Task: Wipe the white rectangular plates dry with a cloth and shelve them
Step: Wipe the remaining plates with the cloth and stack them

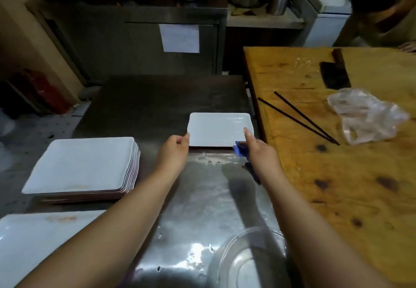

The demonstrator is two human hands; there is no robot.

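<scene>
Left hand [174,150] pinches white rectangular plate [219,128] near-left corner; right hand [258,150] clutches blue cloth [240,150], forefinger on plate's right edge.

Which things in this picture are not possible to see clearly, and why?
- Head view: most of the blue cloth is hidden under the right hand.
- Plate count in the stack: edges too fine.
- Nearest plate: cut off by the frame edge, partly behind the left forearm.

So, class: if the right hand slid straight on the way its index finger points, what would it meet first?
The right hand, clutching a blue cloth, already has its fingertip over the white rectangular plate; further on, probably just bare steel counter.
</scene>
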